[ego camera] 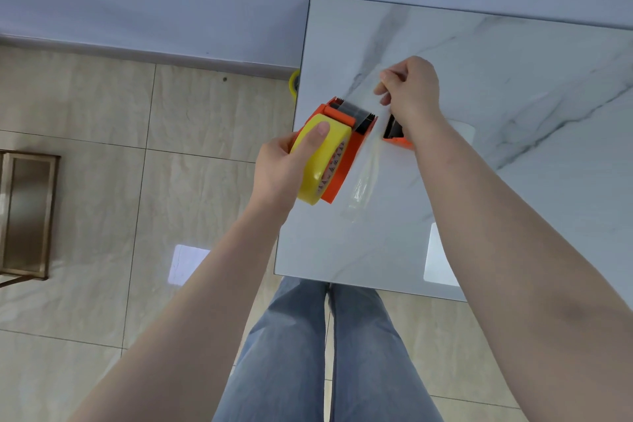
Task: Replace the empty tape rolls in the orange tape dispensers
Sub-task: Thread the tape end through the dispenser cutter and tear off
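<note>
My left hand (pixel 284 164) grips an orange tape dispenser (pixel 346 151) loaded with a yellow tape roll (pixel 320 158), thumb lying across the roll, held at the left edge of the marble table (pixel 513 79). My right hand (pixel 409 92) pinches a strip of clear tape (pixel 363 178) that hangs down beside the dispenser's serrated end. A second orange dispenser (pixel 397 135) lies on the table, mostly hidden under my right wrist.
Another yellow tape roll (pixel 294 82) peeks out behind the table's left edge near the wall. A metal-framed piece of furniture (pixel 27 216) stands on the tiled floor at the far left. My legs in jeans are below the table's front edge.
</note>
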`<control>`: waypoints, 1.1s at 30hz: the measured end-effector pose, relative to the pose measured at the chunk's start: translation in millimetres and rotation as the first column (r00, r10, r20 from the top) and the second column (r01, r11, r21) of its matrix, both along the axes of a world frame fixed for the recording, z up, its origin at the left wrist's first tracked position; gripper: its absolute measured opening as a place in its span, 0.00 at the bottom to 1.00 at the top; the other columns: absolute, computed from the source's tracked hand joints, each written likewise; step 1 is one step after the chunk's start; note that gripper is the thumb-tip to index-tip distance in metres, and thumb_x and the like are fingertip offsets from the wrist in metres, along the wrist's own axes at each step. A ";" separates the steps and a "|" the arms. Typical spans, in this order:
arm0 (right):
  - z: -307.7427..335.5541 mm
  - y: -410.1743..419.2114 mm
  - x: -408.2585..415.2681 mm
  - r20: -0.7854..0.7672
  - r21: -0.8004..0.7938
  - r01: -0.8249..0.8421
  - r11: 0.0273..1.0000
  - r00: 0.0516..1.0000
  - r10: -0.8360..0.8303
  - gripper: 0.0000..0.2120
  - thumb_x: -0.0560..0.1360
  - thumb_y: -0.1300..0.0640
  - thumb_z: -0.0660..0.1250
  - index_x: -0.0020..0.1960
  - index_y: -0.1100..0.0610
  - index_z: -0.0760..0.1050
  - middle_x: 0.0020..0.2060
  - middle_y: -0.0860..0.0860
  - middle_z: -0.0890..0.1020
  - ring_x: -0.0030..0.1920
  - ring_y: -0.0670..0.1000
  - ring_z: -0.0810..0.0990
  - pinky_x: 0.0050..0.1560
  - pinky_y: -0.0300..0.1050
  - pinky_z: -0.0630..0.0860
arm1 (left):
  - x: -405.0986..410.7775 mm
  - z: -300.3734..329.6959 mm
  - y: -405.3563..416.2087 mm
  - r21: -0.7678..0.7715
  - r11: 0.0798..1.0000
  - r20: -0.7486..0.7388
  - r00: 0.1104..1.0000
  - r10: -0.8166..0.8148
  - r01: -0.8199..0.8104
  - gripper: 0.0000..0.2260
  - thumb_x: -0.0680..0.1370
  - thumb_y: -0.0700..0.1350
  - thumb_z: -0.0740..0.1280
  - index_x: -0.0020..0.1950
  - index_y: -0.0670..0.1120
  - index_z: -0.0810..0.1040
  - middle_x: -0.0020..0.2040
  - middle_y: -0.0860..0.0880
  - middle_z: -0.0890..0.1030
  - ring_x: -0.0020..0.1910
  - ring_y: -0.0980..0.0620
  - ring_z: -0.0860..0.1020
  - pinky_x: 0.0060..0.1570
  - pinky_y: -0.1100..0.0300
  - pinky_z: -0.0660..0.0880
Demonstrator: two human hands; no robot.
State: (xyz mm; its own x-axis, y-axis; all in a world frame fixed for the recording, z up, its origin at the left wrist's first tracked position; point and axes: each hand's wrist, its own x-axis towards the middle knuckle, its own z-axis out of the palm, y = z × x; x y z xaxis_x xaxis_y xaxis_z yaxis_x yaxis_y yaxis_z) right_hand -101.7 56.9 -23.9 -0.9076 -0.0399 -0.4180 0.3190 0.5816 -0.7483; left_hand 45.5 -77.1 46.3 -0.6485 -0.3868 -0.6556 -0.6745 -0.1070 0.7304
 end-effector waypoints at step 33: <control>9.3 -5.6 -18.7 0.081 -0.210 0.104 0.972 0.993 -0.089 0.02 0.81 0.62 0.60 0.52 0.61 0.69 0.36 0.50 0.80 0.30 0.47 0.76 0.28 0.33 0.74 | 14.2 1.5 -6.9 0.111 0.987 -0.041 0.993 -0.110 0.114 0.02 0.76 0.43 0.69 0.46 0.46 0.77 0.29 0.55 0.81 0.28 0.61 0.79 0.30 0.67 0.76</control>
State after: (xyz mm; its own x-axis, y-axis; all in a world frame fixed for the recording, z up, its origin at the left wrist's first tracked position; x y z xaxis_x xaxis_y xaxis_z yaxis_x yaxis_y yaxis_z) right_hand -120.3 51.3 -14.6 -0.8799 -0.0488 -0.4727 0.4226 0.3743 -0.8254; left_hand 59.7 -84.0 47.8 -0.7066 -0.2349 -0.6675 -0.6616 -0.1151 0.7409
